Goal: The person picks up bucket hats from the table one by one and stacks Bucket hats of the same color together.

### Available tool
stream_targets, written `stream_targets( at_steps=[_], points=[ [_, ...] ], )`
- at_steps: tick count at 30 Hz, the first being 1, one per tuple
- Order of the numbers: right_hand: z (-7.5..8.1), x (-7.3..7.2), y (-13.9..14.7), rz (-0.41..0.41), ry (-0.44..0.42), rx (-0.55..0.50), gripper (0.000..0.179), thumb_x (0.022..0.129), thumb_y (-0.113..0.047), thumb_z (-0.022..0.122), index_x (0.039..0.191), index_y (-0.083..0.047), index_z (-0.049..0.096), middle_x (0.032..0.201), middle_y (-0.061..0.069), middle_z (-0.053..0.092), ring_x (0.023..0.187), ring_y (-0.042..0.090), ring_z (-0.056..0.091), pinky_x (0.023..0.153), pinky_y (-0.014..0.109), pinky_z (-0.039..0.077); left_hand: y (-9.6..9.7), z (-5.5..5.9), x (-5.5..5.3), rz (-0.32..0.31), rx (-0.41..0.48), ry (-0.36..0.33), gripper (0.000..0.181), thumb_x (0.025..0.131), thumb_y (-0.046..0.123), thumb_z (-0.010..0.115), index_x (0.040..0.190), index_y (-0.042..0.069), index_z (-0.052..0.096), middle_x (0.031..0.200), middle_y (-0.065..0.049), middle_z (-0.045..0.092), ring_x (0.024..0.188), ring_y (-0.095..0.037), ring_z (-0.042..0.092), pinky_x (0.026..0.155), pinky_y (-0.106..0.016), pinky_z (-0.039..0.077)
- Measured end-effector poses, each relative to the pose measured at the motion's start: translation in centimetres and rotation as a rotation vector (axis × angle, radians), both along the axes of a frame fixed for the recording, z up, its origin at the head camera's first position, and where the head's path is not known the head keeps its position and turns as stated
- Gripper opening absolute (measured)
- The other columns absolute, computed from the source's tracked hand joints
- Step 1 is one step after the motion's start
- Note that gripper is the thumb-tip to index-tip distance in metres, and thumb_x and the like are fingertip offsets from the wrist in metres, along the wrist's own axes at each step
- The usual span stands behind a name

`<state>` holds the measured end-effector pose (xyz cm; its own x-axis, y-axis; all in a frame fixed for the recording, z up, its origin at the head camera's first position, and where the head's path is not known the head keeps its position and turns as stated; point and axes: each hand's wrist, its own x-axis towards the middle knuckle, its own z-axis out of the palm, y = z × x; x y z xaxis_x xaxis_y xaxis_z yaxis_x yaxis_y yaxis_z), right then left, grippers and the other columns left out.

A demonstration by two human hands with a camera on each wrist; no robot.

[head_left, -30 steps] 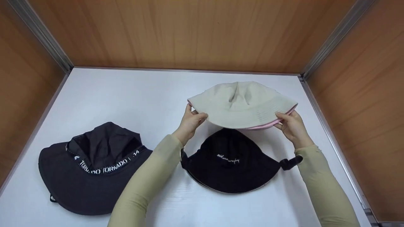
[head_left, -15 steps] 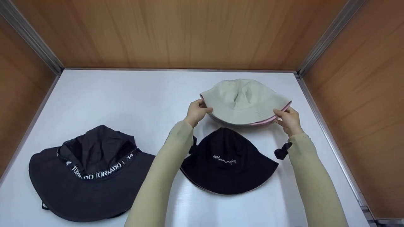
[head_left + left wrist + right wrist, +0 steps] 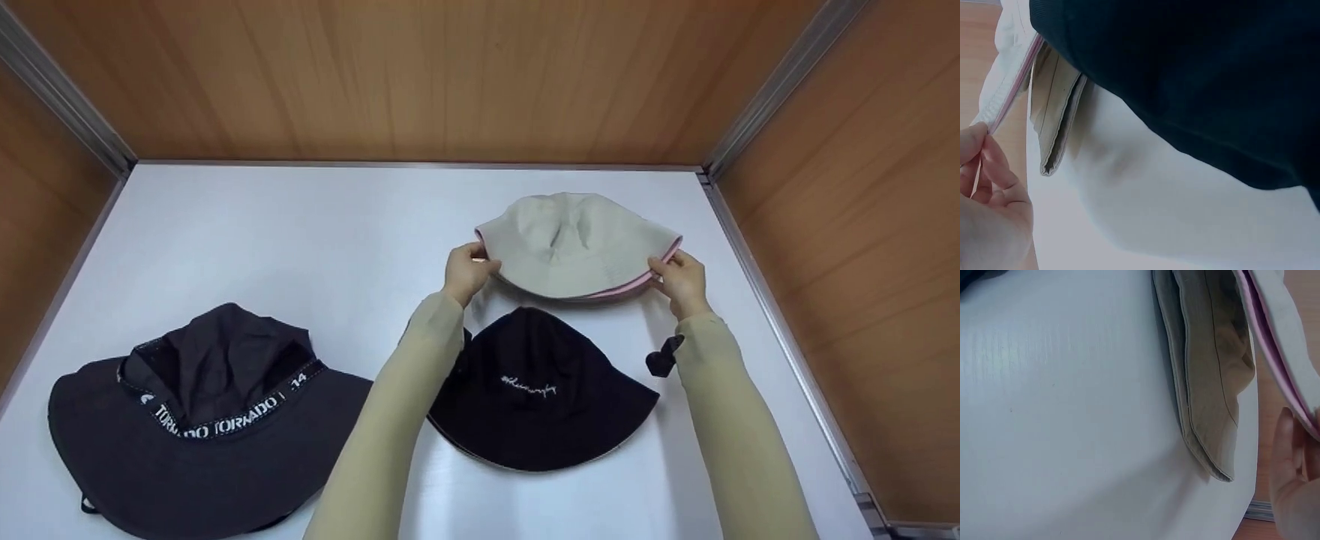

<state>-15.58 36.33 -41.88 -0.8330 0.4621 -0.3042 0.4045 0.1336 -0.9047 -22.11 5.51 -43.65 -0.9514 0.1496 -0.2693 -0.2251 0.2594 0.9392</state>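
A cream bucket hat with a pink lining point(image 3: 570, 247) is held level at the back right, crown up. My left hand point(image 3: 469, 271) pinches the left edge of its brim, thumb on top. At the opposite edge, my right hand point(image 3: 682, 283) pinches the brim too. The wrist views show a tan hat point(image 3: 1213, 382) on the table directly under the cream one, with a gap between their brims. Closer to me lies a black bucket hat point(image 3: 540, 405) with white script, partly covered by my left sleeve.
A dark wide-brimmed hat point(image 3: 202, 472) with a lettered inner band lies at the left front. The white table point(image 3: 285, 225) is bounded by wood-grain panels point(image 3: 420, 82) at the back and both sides.
Both hands have lowered the cream hat and carried it away from me, over the tan hat. During the last half second it has moved only slightly. The head view has shifted a little.
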Motion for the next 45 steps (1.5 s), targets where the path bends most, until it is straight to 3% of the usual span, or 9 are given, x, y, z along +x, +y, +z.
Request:
stream_targets(
  at_steps=[4, 10, 15, 22, 29, 34, 37, 45],
  points=[
    [-0.2, 0.2, 0.0, 0.003, 0.0, 0.005, 0.049, 0.097, -0.012, 0.051, 0.143, -0.002, 0.037, 0.102, -0.003, 0.053, 0.086, 0.002, 0.052, 0.103, 0.035, 0.044, -0.2, -0.3, 0.2, 0.011, -0.019, -0.021, 0.033, 0.087, 0.005, 0.063, 0.119, 0.0, 0.063, 0.118, -0.014, 0.062, 0.112, -0.024, 0.054, 0.093, -0.031, 0.047],
    [-1.1, 0.9, 0.2, -0.035, -0.05, 0.002, 0.05, 0.096, -0.014, 0.052, 0.143, -0.002, 0.038, 0.1, -0.003, 0.05, 0.085, 0.003, 0.052, 0.1, 0.033, 0.045, -0.3, -1.0, 0.6, -0.006, 0.005, -0.093, 0.034, 0.087, 0.004, 0.063, 0.12, -0.002, 0.061, 0.115, -0.014, 0.064, 0.098, -0.02, 0.059, 0.086, -0.028, 0.05],
    [-2.0, 1.5, 0.3, -0.074, -0.117, -0.03, 0.041, 0.094, -0.014, 0.056, 0.131, 0.0, 0.048, 0.093, -0.004, 0.053, 0.083, 0.005, 0.053, 0.086, 0.023, 0.049, -0.5, -1.6, 0.8, 0.005, 0.005, -0.139, 0.029, 0.086, 0.0, 0.062, 0.116, -0.004, 0.063, 0.11, -0.015, 0.065, 0.082, -0.015, 0.057, 0.078, -0.025, 0.051],
    [-1.3, 2.1, 0.7, -0.044, -0.109, 0.001, 0.018, 0.094, -0.017, 0.057, 0.109, -0.008, 0.055, 0.082, -0.006, 0.051, 0.075, 0.007, 0.047, 0.064, 0.016, 0.043, -0.7, -1.1, 1.1, -0.016, 0.034, -0.083, 0.029, 0.085, -0.002, 0.061, 0.114, -0.004, 0.064, 0.109, -0.017, 0.066, 0.08, -0.013, 0.058, 0.074, -0.024, 0.052],
    [-0.4, 1.9, 0.6, -0.019, -0.056, 0.028, 0.037, 0.093, -0.018, 0.059, 0.126, -0.001, 0.052, 0.088, -0.005, 0.049, 0.079, 0.006, 0.046, 0.065, 0.014, 0.045, -1.2, -0.8, 1.1, 0.017, 0.066, -0.068, 0.03, 0.083, -0.004, 0.061, 0.113, -0.004, 0.065, 0.109, -0.017, 0.066, 0.083, -0.015, 0.06, 0.078, -0.025, 0.053],
    [-0.8, 2.5, 0.5, -0.028, -0.046, 0.013, 0.022, 0.092, -0.016, 0.061, 0.11, -0.003, 0.059, 0.08, -0.006, 0.052, 0.075, 0.008, 0.049, 0.063, 0.016, 0.045, -1.2, -1.2, 1.4, 0.001, 0.069, -0.098, 0.031, 0.084, -0.005, 0.061, 0.115, -0.005, 0.063, 0.11, -0.019, 0.066, 0.085, -0.016, 0.061, 0.082, -0.028, 0.054],
    [-1.4, 2.7, 0.7, -0.024, -0.071, 0.02, 0.011, 0.092, -0.016, 0.06, 0.098, -0.007, 0.058, 0.074, -0.007, 0.053, 0.07, 0.007, 0.049, 0.061, 0.016, 0.044, -1.2, -1.5, 1.5, -0.002, 0.065, -0.117, 0.031, 0.084, -0.005, 0.061, 0.115, -0.007, 0.062, 0.11, -0.019, 0.065, 0.084, -0.016, 0.061, 0.082, -0.029, 0.054],
    [-2.6, 3.0, 1.1, -0.035, -0.217, 0.019, 0.016, 0.092, -0.021, 0.059, 0.089, -0.009, 0.05, 0.065, -0.009, 0.053, 0.055, 0.003, 0.042, 0.052, 0.018, 0.037, -1.4, -2.5, 1.8, 0.032, 0.066, -0.202, 0.031, 0.087, -0.002, 0.057, 0.117, -0.007, 0.058, 0.095, -0.014, 0.066, 0.071, -0.011, 0.062, 0.072, -0.021, 0.053]
  ],
)
